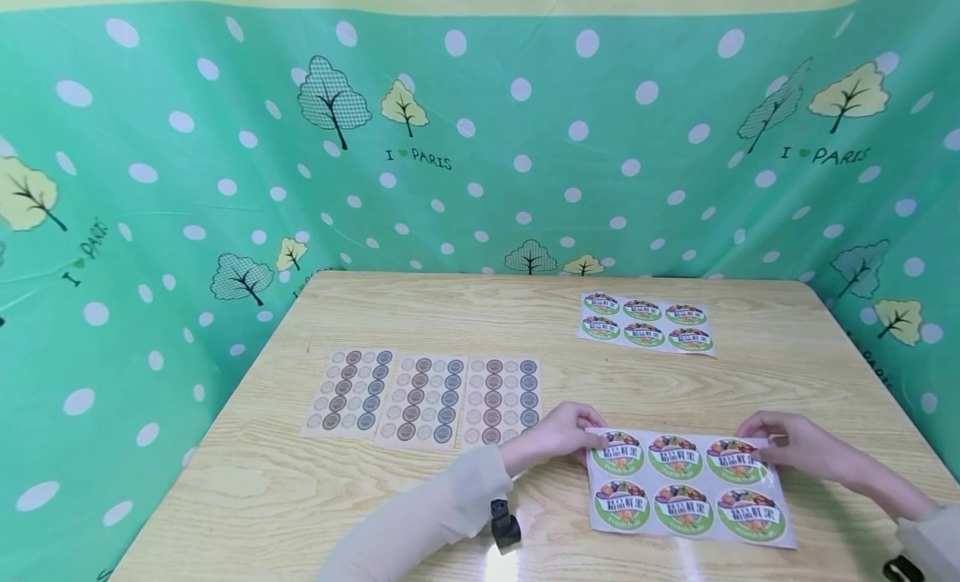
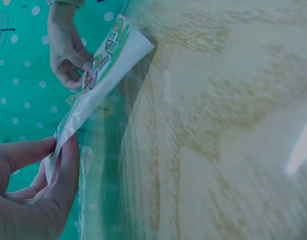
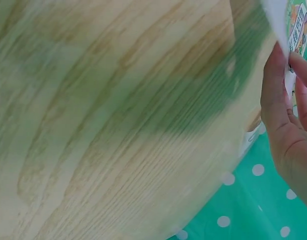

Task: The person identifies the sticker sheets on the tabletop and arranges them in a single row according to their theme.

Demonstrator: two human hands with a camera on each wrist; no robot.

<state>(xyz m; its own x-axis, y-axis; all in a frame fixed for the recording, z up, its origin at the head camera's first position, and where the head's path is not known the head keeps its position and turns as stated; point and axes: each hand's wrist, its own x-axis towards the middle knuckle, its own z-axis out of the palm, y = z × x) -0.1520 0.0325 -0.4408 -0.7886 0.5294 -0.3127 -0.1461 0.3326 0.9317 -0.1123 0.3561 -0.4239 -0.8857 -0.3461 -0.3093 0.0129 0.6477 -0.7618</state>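
Both hands hold a sticker sheet (image 1: 684,474) with two rows of round fruit labels, facing up toward the head camera. My left hand (image 1: 562,436) pinches its upper left corner between thumb and fingers. At the upper right corner, my right hand (image 1: 806,450) grips the edge the same way. In the left wrist view the sheet (image 2: 98,80) is tilted, its far edge raised over the tabletop, with the left thumb and fingers (image 2: 71,160) on either side. The right wrist view shows the right hand (image 3: 288,110) pinching the sheet's corner.
A second fruit-label sheet (image 1: 647,323) lies toward the back of the wooden table (image 1: 450,307). Three sheets of small round brown and grey stickers lie side by side at left: one left (image 1: 348,393), one middle (image 1: 422,398), one right (image 1: 501,398). A green polka-dot curtain (image 1: 480,148) surrounds the table.
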